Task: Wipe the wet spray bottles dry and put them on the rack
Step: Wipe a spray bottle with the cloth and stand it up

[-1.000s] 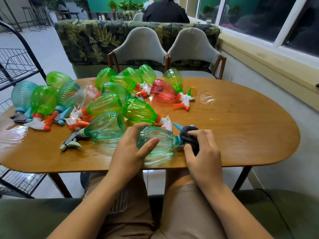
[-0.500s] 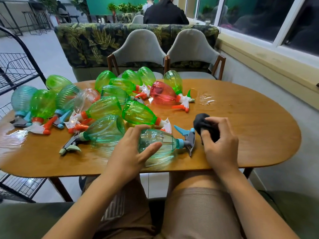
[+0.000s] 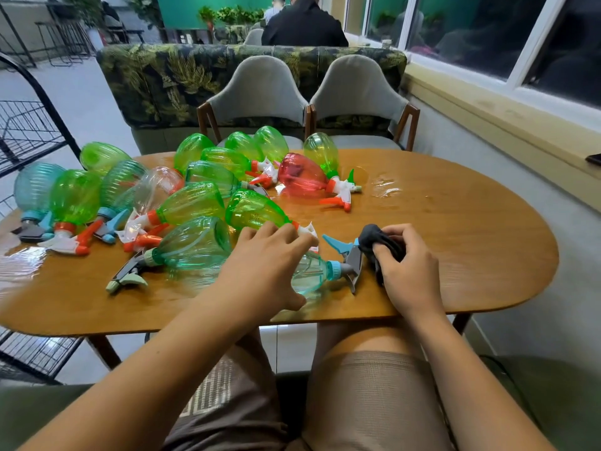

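Observation:
A clear teal spray bottle (image 3: 310,273) with a blue and grey trigger head lies on its side near the table's front edge. My left hand (image 3: 263,265) rests over its body with fingers curved round it. My right hand (image 3: 406,275) grips a dark cloth (image 3: 377,244) and presses it against the trigger head. Several more spray bottles, mostly green (image 3: 192,203), some teal, one clear and one red (image 3: 304,175), lie in a heap on the left and middle of the wooden table (image 3: 455,242).
A black wire rack (image 3: 29,131) stands to the left of the table, with lower shelves (image 3: 35,349) beneath. Water puddles (image 3: 387,187) lie right of the red bottle and at the left edge. Two grey chairs (image 3: 257,92) stand behind the table. A person sits beyond the sofa.
My right hand, which had lifted the cloth off the trigger half a second ago, has come back down against the trigger head. My left hand has shifted further over the bottle.

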